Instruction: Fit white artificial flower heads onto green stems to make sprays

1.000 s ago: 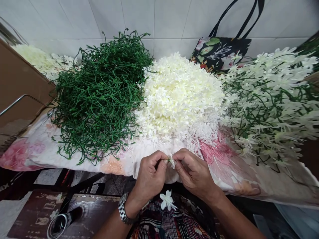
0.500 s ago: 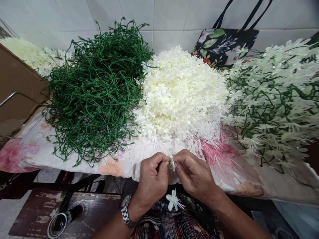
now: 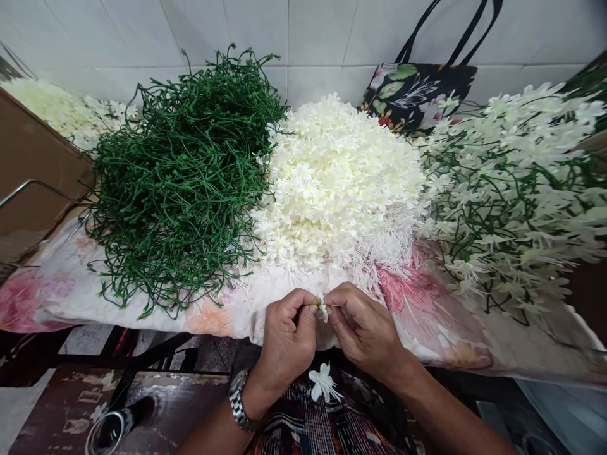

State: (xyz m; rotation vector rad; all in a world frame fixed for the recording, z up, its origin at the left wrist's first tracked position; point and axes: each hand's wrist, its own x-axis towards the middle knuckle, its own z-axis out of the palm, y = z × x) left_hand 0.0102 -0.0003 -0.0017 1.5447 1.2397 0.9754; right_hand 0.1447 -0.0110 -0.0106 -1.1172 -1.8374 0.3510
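My left hand [image 3: 290, 325], with a metal watch on its wrist, pinches a green stem tip between thumb and forefinger. Right against it, my right hand [image 3: 363, 328] pinches a small white artificial flower [image 3: 322, 309] and its thin white strands. The two sets of fingertips nearly meet around this flower, and they hide most of the join. Below the hands hangs another white flower [image 3: 324, 382] with long stamens, in front of the patterned clothing. What it hangs from is hidden by my hands.
Beyond my hands lie a heap of green plastic stems [image 3: 180, 183], a pile of loose white blossoms [image 3: 341, 183] and assembled white flower sprays [image 3: 516, 189]. They rest on a floral cloth [image 3: 208, 319]. A cardboard box [image 3: 38, 170] borders the left; a floral bag [image 3: 420, 95] leans on the tiled wall.
The view has shifted slightly, so the piles sit a little lower and further left. My fingers keep their pinch, and the hanging flower stays below them.
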